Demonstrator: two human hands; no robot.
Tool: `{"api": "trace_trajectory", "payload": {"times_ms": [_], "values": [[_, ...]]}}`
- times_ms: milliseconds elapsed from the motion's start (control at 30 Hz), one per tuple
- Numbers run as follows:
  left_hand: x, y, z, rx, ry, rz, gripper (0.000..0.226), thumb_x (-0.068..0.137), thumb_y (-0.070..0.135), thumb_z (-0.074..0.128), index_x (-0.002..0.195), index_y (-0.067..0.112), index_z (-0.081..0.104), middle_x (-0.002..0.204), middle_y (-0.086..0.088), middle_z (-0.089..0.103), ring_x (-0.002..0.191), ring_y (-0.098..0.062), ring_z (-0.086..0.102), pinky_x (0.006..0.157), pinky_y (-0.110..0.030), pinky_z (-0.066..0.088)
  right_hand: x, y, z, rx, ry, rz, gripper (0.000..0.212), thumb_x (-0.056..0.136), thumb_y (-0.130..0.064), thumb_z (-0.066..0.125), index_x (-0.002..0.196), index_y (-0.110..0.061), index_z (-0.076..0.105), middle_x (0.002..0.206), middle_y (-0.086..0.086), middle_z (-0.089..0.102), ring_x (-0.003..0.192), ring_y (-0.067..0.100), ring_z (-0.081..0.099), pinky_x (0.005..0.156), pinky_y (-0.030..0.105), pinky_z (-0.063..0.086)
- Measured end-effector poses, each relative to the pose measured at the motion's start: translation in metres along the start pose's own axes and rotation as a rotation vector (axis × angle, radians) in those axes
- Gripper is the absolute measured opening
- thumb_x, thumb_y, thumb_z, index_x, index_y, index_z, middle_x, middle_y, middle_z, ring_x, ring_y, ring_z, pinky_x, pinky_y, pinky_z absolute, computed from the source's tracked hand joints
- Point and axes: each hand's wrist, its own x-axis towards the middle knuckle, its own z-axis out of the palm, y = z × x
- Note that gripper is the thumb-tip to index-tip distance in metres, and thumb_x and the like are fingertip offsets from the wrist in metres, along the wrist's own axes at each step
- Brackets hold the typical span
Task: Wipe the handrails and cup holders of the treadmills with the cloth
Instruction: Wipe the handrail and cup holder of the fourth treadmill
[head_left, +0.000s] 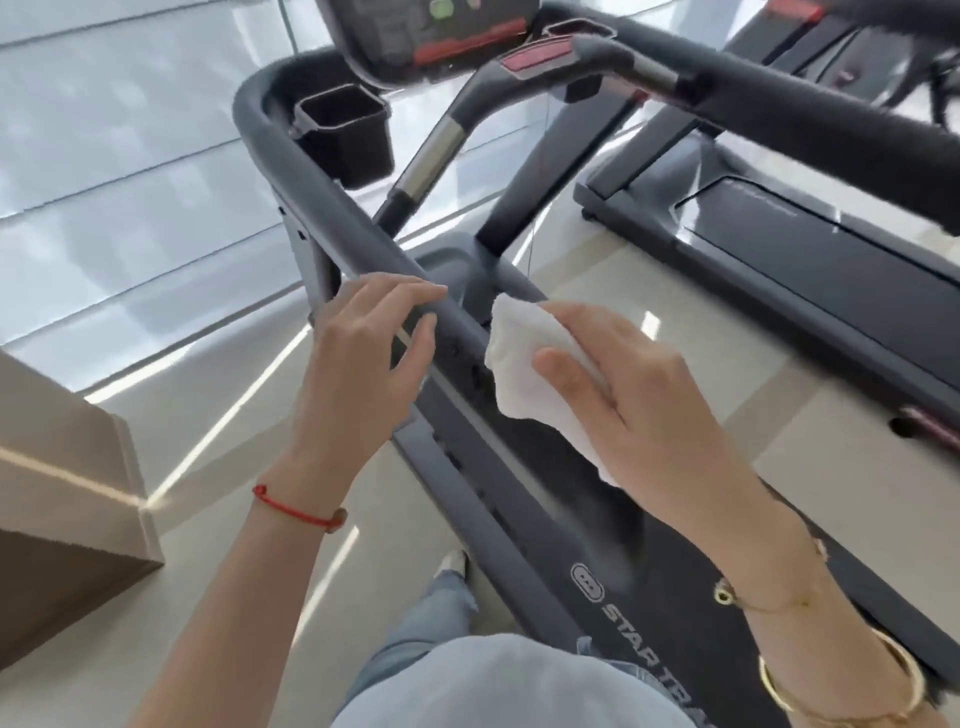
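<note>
A dark grey treadmill handrail runs from the console down toward me. My left hand hovers at its near end with relaxed, spread fingers, fingertips at or just over the rail. My right hand holds a folded white cloth with thumb and fingers, just right of the rail's end. A black square cup holder hangs inside the rail near the console.
A second handrail crosses the upper right. Another treadmill stands to the right on the pale tiled floor. A beige block sits at the left. The belt lies below my hands.
</note>
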Motion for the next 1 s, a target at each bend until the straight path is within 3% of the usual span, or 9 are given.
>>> {"api": "trace_trajectory", "payload": {"times_ms": [167,267,400,500,633,700,800,1000], "values": [[0.052,-0.029,0.015,-0.098,-0.12,0.148,0.024,0.097,0.017,0.056,0.118,0.013,0.067,0.117,0.002,0.066,0.114,-0.017,0.058,0.098,-0.048,0.045,0.024,-0.001,0.029,-0.152,-0.151,0.301,0.054,0.096,-0.053,0.018,0.141,-0.035,0.041,0.129,-0.015,0.053,0.114,0.015,0.048,0.099,0.033,0.036],[0.069,-0.039,0.025,-0.157,-0.229,0.207,0.024,0.098,0.02,0.055,0.119,0.017,0.066,0.117,0.006,0.066,0.113,-0.014,0.059,0.1,-0.047,0.043,0.028,-0.007,0.043,-0.236,-0.175,0.394,0.059,0.093,-0.056,0.005,0.146,-0.042,0.029,0.139,-0.024,0.042,0.122,0.008,0.041,0.104,0.03,0.03],[0.076,-0.043,0.038,-0.186,-0.385,0.304,0.023,0.097,0.022,0.056,0.118,0.021,0.066,0.113,0.01,0.066,0.107,-0.011,0.06,0.101,-0.043,0.042,0.026,-0.018,0.054,-0.284,-0.121,0.514,0.056,0.096,-0.055,0.008,0.148,-0.043,0.026,0.146,-0.024,0.037,0.133,-0.001,0.03,0.107,0.018,0.021],[0.075,-0.047,0.042,-0.206,-0.479,0.349,0.024,0.097,0.024,0.055,0.119,0.023,0.065,0.11,0.014,0.066,0.103,-0.008,0.06,0.102,-0.037,0.041,0.019,-0.025,0.06,-0.348,-0.067,0.586,0.054,0.099,-0.057,0.011,0.149,-0.042,0.023,0.149,-0.02,0.036,0.136,0.002,0.032,0.11,0.017,0.018],[0.074,-0.051,0.04,-0.244,-0.514,0.373,0.027,0.1,0.03,0.045,0.116,0.024,0.066,0.107,0.018,0.067,0.098,0.0,0.056,0.102,-0.029,0.037,0.01,-0.029,0.064,-0.466,-0.043,0.74,0.063,0.092,-0.057,-0.007,0.152,-0.042,0.004,0.154,-0.022,0.023,0.136,0.003,0.027,0.107,0.021,0.021],[0.074,-0.053,0.039,-0.26,-0.52,0.376,0.028,0.101,0.03,0.042,0.113,0.025,0.066,0.106,0.019,0.067,0.097,0.001,0.055,0.103,-0.029,0.036,0.016,-0.032,0.072,-0.476,-0.012,0.76,0.065,0.091,-0.054,-0.006,0.153,-0.038,0.006,0.153,-0.019,0.025,0.135,0.007,0.029,0.107,0.025,0.024],[0.077,-0.056,0.039,-0.273,-0.546,0.422,0.026,0.102,0.026,0.041,0.107,0.025,0.067,0.1,0.019,0.067,0.09,-0.004,0.061,0.099,-0.04,0.04,0.032,-0.035,0.09,-0.478,0.026,0.704,0.059,0.098,-0.052,0.005,0.153,-0.035,0.017,0.154,-0.014,0.031,0.137,0.008,0.033,0.109,0.028,0.031],[0.078,-0.06,0.04,-0.239,-0.563,0.476,0.026,0.101,0.026,0.044,0.099,0.022,0.07,0.093,0.016,0.07,0.085,-0.01,0.064,0.1,-0.042,0.04,0.01,-0.03,0.098,-0.542,0.319,0.666,0.049,0.102,-0.051,0.023,0.138,-0.031,0.05,0.135,-0.013,0.058,0.12,0.007,0.056,0.094,0.027,0.045]]}}
